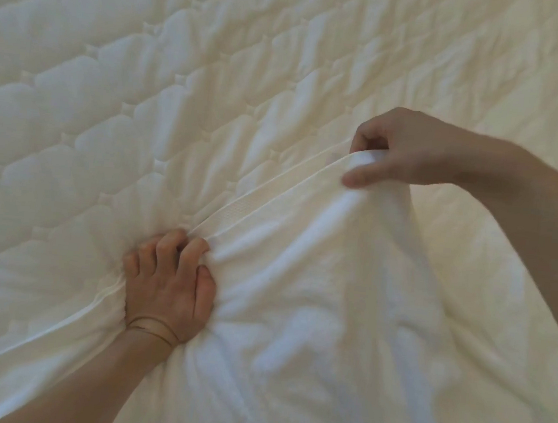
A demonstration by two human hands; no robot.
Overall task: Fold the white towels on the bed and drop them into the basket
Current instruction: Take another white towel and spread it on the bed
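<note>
Pinching towel (pixel 330 303) hem with right hand (pixel 404 148), gripping it against bed (pixel 115 56) with left hand (pixel 166 285). Draw hem taut and level before folding.

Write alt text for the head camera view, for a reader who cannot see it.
Two bare hands stretch the banded edge of a white towel over a quilted white bed: the left hand bunches it down against the bed, the right hand pinches it lifted. The rest of the towel lies rumpled nearer the camera.
</note>
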